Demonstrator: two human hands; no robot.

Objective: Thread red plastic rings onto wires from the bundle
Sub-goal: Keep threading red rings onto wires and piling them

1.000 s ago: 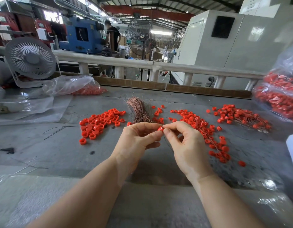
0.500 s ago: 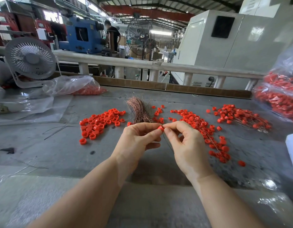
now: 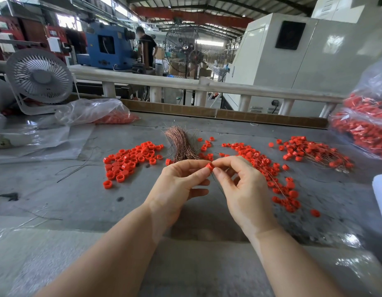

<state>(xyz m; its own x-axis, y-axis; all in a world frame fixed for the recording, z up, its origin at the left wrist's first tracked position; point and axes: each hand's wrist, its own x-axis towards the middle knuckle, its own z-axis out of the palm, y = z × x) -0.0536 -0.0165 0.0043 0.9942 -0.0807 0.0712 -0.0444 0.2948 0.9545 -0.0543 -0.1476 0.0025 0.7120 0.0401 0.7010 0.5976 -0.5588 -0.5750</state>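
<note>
While both hands met above the grey table (image 3: 57, 200), the left hand (image 3: 177, 185) pinched a red ring (image 3: 209, 167). The right hand (image 3: 245, 189) pinched beside it, just before the copper wire bundle (image 3: 182, 144).

Two hands (image 3: 209, 185), one wire bundle (image 3: 181, 144), two fans (image 3: 39, 77), many red rings (image 3: 130, 159)

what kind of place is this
Most likely a factory floor with a hand-assembly bench: a blue industrial machine stands beyond the white railing, a red overhead crane beam spans the steel roof, and loose red plastic rings cover the grey worktable.
</note>
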